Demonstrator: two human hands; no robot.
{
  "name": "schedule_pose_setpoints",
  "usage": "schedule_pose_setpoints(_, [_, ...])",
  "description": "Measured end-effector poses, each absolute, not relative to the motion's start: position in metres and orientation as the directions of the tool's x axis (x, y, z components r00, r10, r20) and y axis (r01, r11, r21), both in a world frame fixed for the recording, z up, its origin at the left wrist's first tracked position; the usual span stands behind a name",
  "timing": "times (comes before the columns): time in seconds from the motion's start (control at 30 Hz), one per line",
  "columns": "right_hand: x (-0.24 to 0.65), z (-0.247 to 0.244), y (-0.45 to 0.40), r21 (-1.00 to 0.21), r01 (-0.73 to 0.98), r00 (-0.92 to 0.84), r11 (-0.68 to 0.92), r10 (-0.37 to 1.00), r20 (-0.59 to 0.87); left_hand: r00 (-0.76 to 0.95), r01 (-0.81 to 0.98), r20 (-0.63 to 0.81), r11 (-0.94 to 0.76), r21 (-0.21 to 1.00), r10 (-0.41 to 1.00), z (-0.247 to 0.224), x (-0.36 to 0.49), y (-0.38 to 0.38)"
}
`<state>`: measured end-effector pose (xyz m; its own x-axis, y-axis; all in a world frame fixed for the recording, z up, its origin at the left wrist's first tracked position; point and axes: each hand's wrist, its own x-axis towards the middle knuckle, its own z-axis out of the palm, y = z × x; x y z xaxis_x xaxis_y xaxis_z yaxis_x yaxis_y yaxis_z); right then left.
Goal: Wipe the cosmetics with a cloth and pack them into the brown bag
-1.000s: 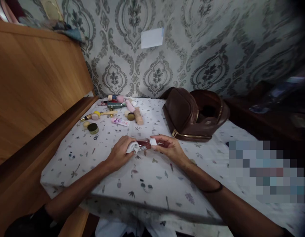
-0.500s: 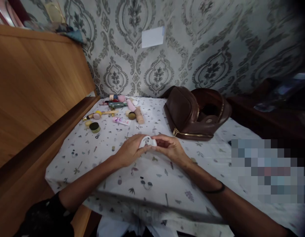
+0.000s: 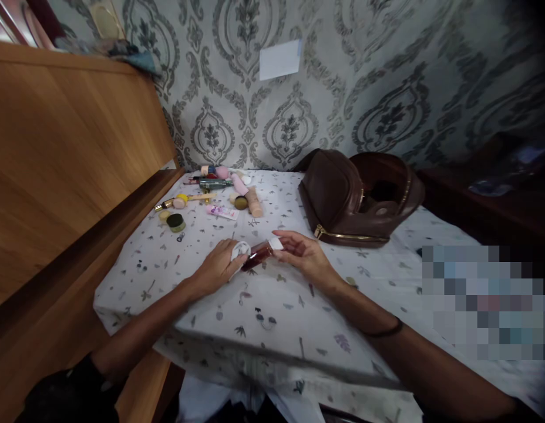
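Between my hands, a small bottle (image 3: 258, 256) of dark reddish-brown colour slants above the table, its white cap (image 3: 276, 243) toward the right. My left hand (image 3: 216, 264) is closed on a rounded white cloth-like piece (image 3: 239, 250) at the bottle's lower left end. Whether that piece is wrapped around the bottle or only touches it I cannot tell. The thumb and fingers of my right hand (image 3: 308, 257) close on the bottle at its cap end.
Several cosmetics lie at the back left, among them a pink-and-white tube (image 3: 222, 212), a beige tube (image 3: 255, 202) and a dark-lidded jar (image 3: 176, 222). An open brown leather bag (image 3: 332, 197) stands at the back right. A wooden cabinet (image 3: 78, 111) borders the left side.
My left hand has moved left with the white piece, away from my right hand. The reddish-brown bottle now shows between them. The view has shifted slightly.
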<state>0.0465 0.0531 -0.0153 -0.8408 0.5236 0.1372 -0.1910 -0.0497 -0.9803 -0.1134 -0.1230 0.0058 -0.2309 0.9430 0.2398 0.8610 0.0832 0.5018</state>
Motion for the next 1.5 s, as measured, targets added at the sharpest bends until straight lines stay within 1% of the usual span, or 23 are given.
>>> schedule_pose_setpoints(0.13, [0.041,-0.016,0.047,-0.958,-0.154,-0.836,-0.244,0.549,-0.006,-0.256,0.889,0.215,0.142,0.435,0.942,0.006,-0.103,-0.124])
schedule_pose_setpoints(0.2, [0.04,-0.015,0.046,-0.931,-0.152,-0.842,-0.332,0.536,-0.053,-0.27,0.886,0.216,0.154,0.436,0.938,0.006,-0.099,-0.122])
schedule_pose_setpoints(0.27, [0.04,-0.014,0.044,-0.906,-0.143,-0.855,-0.399,0.511,-0.09,-0.264,0.879,0.226,0.137,0.457,0.938,0.007,-0.096,-0.12])
schedule_pose_setpoints(0.37, [0.043,-0.012,0.042,-0.883,-0.117,-0.868,-0.455,0.479,-0.132,-0.248,0.856,0.249,0.091,0.509,0.936,0.006,-0.092,-0.117])
schedule_pose_setpoints(0.47, [0.045,-0.011,0.038,-0.886,-0.081,-0.902,-0.457,0.412,-0.131,-0.251,0.812,0.277,0.046,0.582,0.928,0.003,-0.088,-0.116])
schedule_pose_setpoints(0.53, [0.047,-0.01,0.035,-0.914,-0.067,-0.924,-0.4,0.372,-0.094,-0.26,0.786,0.302,0.019,0.618,0.917,0.001,-0.086,-0.116])
schedule_pose_setpoints(0.63, [0.047,-0.009,0.031,-0.96,-0.078,-0.925,-0.269,0.379,-0.031,-0.264,0.753,0.322,-0.014,0.658,0.909,0.001,-0.086,-0.116])
schedule_pose_setpoints(0.7, [0.047,-0.007,0.03,-0.971,-0.105,-0.916,-0.213,0.401,0.011,-0.303,0.721,0.3,0.011,0.693,0.905,0.005,-0.087,-0.117])
schedule_pose_setpoints(0.8, [0.049,-0.003,0.03,-0.982,-0.106,-0.912,-0.158,0.41,0.033,-0.399,0.677,0.277,0.077,0.732,0.874,0.018,-0.086,-0.116])
schedule_pose_setpoints(0.9, [0.053,0.001,0.029,-0.991,-0.109,-0.922,-0.078,0.381,0.072,-0.43,0.688,0.365,0.038,0.725,0.826,0.035,-0.084,-0.114])
schedule_pose_setpoints(0.97, [0.055,0.002,0.027,-0.988,-0.143,-0.935,-0.052,0.335,0.118,-0.4,0.725,0.437,-0.014,0.689,0.806,0.046,-0.084,-0.111])
schedule_pose_setpoints(1.0, [0.055,0.002,0.027,-0.987,-0.156,-0.941,-0.042,0.31,0.136,-0.355,0.757,0.472,-0.047,0.651,0.807,0.05,-0.084,-0.11])
schedule_pose_setpoints(1.07, [0.056,0.001,0.026,-0.986,-0.167,-0.947,0.017,0.277,0.166,-0.19,0.843,0.497,-0.119,0.525,0.847,0.057,-0.085,-0.108])
schedule_pose_setpoints(1.1, [0.056,0.0,0.026,-0.982,-0.168,-0.944,0.085,0.273,0.185,-0.09,0.886,0.48,-0.15,0.44,0.873,0.059,-0.086,-0.107])
schedule_pose_setpoints(1.17, [0.057,-0.002,0.026,-0.949,-0.161,-0.932,0.271,0.275,0.236,0.057,0.951,0.389,-0.168,0.259,0.919,0.061,-0.085,-0.105])
schedule_pose_setpoints(1.23, [0.056,-0.004,0.027,-0.883,-0.145,-0.916,0.447,0.277,0.291,0.083,0.986,0.271,-0.118,0.118,0.959,0.06,-0.083,-0.104])
schedule_pose_setpoints(1.3, [0.056,-0.007,0.028,-0.801,-0.14,-0.895,0.582,0.272,0.354,0.02,0.999,0.169,-0.028,0.045,0.985,0.056,-0.079,-0.102])
schedule_pose_setpoints(1.37, [0.056,-0.009,0.028,-0.712,-0.145,-0.864,0.688,0.263,0.43,-0.076,0.997,0.115,0.072,0.042,0.99,0.052,-0.076,-0.101])
schedule_pose_setpoints(1.4, [0.056,-0.01,0.029,-0.672,-0.149,-0.849,0.725,0.254,0.463,-0.121,0.991,0.115,0.114,0.069,0.986,0.049,-0.075,-0.1])
schedule_pose_setpoints(1.47, [0.056,-0.01,0.028,-0.635,-0.157,-0.829,0.757,0.249,0.501,-0.179,0.974,0.157,0.152,0.169,0.971,0.044,-0.076,-0.1])
schedule_pose_setpoints(1.5, [0.056,-0.009,0.028,-0.642,-0.153,-0.828,0.752,0.257,0.498,-0.192,0.962,0.19,0.146,0.23,0.963,0.042,-0.077,-0.1])
